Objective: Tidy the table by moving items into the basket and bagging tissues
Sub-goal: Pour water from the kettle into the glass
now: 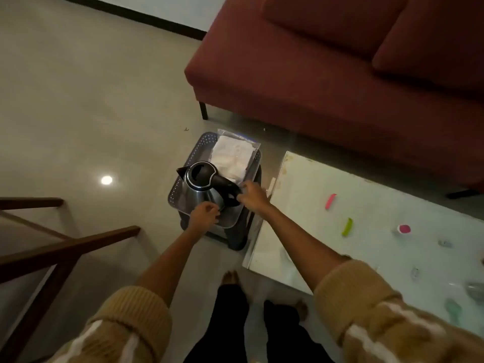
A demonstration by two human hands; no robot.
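Over the basket (175, 191), the right hand (252, 195) grips the kettle (201, 191) handle; the left hand (203, 214), curled, steadies its base. Uneven seating could tip it.

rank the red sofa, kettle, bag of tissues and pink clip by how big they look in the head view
1. red sofa
2. kettle
3. bag of tissues, partly hidden behind the kettle, so its place against the kettle is unsure
4. pink clip
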